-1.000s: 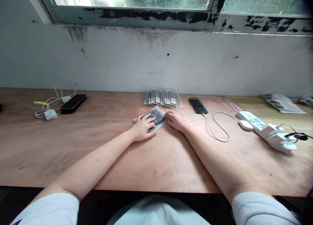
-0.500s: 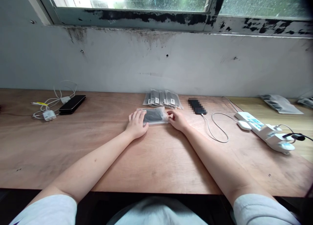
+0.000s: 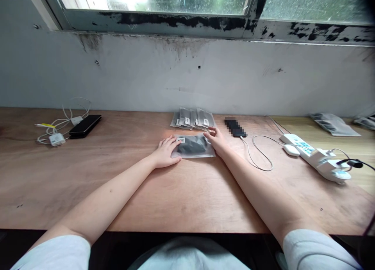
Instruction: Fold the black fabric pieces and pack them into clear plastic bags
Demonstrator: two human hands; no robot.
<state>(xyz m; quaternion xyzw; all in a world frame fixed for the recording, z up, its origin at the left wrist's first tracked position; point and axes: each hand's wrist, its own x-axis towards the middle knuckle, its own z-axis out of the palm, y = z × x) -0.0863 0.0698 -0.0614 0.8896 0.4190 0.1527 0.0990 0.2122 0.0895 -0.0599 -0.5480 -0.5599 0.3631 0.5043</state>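
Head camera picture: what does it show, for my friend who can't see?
A person's left hand and right hand touch opposite ends of a labelled, frosted bag lying on a wooden table. Similar bags overlap behind it, near the wall.

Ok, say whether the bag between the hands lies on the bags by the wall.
No, the bag lies on the table, in front of the overlapping bags.

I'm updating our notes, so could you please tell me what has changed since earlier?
The front bag has shifted right and turned from slanting to nearly straight, its white label now showing. The left hand has moved from atop it to its left end; the right hand remains at its right end. The bags behind stayed put.
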